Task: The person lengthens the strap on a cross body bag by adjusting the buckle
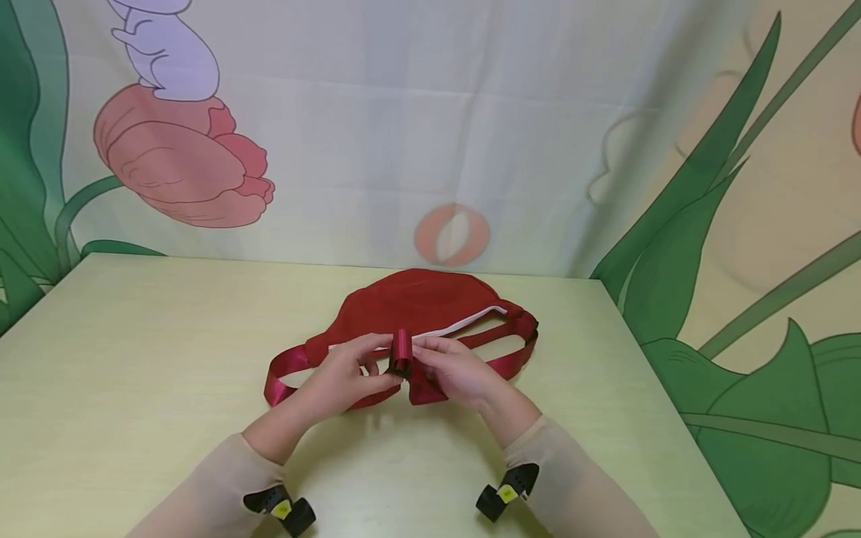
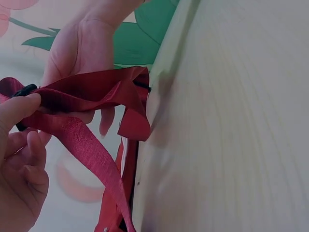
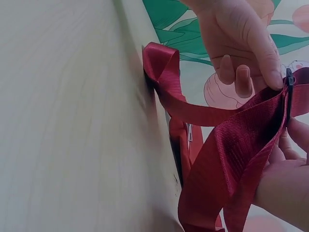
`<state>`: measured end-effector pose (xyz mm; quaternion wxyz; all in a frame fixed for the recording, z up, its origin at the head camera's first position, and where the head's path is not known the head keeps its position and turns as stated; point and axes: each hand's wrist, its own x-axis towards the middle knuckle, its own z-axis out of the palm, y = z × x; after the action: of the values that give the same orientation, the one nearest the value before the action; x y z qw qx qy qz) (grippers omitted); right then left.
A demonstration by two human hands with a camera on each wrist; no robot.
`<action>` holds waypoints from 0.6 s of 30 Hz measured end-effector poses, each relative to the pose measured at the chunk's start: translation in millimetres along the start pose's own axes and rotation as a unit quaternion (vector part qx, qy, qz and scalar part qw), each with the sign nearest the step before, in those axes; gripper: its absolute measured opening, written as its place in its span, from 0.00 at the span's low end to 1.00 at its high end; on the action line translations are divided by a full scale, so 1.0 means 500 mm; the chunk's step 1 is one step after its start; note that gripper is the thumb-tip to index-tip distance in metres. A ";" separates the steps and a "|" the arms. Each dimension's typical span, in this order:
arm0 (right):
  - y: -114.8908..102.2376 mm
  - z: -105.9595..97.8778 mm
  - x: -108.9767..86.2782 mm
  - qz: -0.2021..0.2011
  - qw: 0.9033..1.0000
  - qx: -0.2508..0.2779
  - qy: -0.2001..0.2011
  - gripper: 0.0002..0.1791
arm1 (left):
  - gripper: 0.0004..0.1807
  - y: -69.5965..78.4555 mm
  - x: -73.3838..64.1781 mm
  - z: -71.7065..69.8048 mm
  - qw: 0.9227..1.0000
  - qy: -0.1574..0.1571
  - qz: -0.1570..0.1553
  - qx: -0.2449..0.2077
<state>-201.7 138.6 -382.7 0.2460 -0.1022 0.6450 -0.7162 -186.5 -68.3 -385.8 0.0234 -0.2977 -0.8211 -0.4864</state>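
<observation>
The black strap buckle (image 3: 289, 79) is pinched by the left hand (image 1: 343, 377), the red webbing (image 3: 241, 140) by the right hand (image 1: 467, 373), apparently for steadiness.

Table (image 1: 134, 373): pale, faint wood grain
Backdrop (image 1: 350, 134): whitish, with pink flower (image 1: 175, 168) and pale animal (image 1: 178, 63)
Right side: green leaves (image 1: 760, 441) on beige

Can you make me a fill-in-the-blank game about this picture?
1. The bag on the table is the colour ____.
2. Its zip is the colour ____.
3. The buckle is the colour ____.
4. The strap is held by the left hand and the ____ hand.

Missing words: red; white; black; right.
</observation>
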 end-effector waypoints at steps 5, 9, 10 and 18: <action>-0.002 -0.002 -0.002 0.005 1.000 0.001 0.010 0.17 | 0.18 -0.002 0.001 -0.003 1.000 0.009 -0.011 0.010; -0.004 -0.004 -0.002 0.012 1.000 0.003 0.020 0.16 | 0.15 -0.010 -0.002 -0.009 0.999 0.013 -0.010 0.033; -0.004 -0.005 -0.002 0.012 1.000 0.005 0.021 0.16 | 0.15 -0.012 -0.002 -0.009 0.999 0.014 -0.010 0.037; -0.002 0.000 0.003 -0.002 1.000 0.015 -0.005 0.14 | 0.23 -0.002 -0.003 -0.005 1.000 0.001 0.001 -0.003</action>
<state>-203.3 138.0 -382.2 0.2492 -0.1027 0.6327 -0.7260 -186.5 -71.3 -385.9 0.0242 -0.2978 -0.8195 -0.4891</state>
